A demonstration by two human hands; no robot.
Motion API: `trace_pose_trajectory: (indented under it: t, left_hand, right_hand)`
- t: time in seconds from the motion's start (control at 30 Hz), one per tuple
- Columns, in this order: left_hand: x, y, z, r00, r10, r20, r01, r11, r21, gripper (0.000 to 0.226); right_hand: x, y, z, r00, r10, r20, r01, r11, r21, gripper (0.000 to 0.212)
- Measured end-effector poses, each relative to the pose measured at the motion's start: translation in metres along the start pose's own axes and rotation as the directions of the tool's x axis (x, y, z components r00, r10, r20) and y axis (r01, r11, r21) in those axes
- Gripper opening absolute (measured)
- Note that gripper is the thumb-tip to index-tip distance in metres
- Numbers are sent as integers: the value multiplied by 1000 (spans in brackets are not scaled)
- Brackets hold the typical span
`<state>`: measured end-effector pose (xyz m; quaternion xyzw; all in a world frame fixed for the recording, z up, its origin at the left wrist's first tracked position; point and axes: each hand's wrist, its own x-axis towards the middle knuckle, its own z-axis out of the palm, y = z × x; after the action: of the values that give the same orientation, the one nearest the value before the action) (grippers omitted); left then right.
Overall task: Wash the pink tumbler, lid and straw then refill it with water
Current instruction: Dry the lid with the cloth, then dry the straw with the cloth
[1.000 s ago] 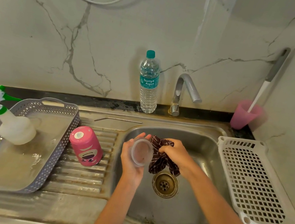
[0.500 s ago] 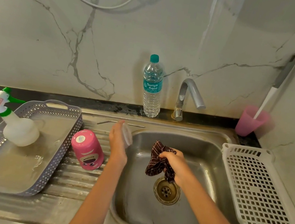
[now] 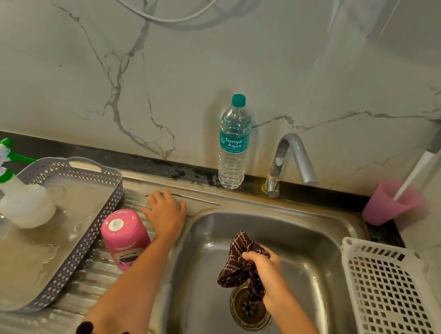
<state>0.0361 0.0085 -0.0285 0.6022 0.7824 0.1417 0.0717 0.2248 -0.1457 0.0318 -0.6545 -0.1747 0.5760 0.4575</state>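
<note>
Landmark: stainless steel sink basin (image 3: 298, 267), with a round metal drain (image 3: 248, 308) in its floor.
Right hand (image 3: 268, 277): inside the basin, just above the drain. The fingers were curled tight round a dark brown patterned cloth (image 3: 237, 266), which hung bunched from the fist. Holding it there probably let drips fall into the basin.
Pink tumbler (image 3: 124, 238): a cylindrical body with a printed face, mouth down on the ribbed drainboard just left of the basin. It was probably inverted to drain.
Left hand (image 3: 166, 213): palm down on the drainboard at the basin's far left corner, beyond the tumbler. The fingers were bent over a faint clear edge, and whether they gripped anything could not be told.
Lid: not plainly in view. It may have lain under the left hand.
Thin metal straw (image 3: 193, 198): flat on the ledge behind the basin's far left rim, touching the left fingertips.
Grey perforated plastic tray (image 3: 83, 249): left of the basin, beyond the tumbler, holding a white spray bottle (image 3: 26, 204).
White slotted rack (image 3: 399, 313): against the basin's right rim.
Clear water bottle (image 3: 233, 145): upright behind the basin, beside the steel tap (image 3: 294, 156), probably ready for the refill.
Stage, as judged: the straw was next to be washed, and the refill had not begun.
</note>
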Motion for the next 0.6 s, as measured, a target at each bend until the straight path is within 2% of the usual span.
trace_pose_trajectory:
  t: [0.17, 0.3, 0.43, 0.6]
  left_hand:
    - [9, -5, 8, 1000, -31, -1, 31, 998, 51, 41]
    - [15, 0, 1, 999, -32, -38, 35, 997, 71, 54]
    - [30, 5, -4, 1000, -8, 1, 7, 991, 132, 32]
    - [41, 11, 1, 997, 78, 6, -79, 987, 139, 22]
  right_hand:
    - [7, -3, 4, 1000, -4, -5, 4, 1000, 29, 16]
    - [10, -3, 10, 1000, 3, 14, -3, 1000, 26, 17]
    - [14, -2, 13, 1000, 1, 20, -1, 1000, 28, 15]
    - [19, 2, 10, 1000, 17, 3, -17, 1000, 26, 23]
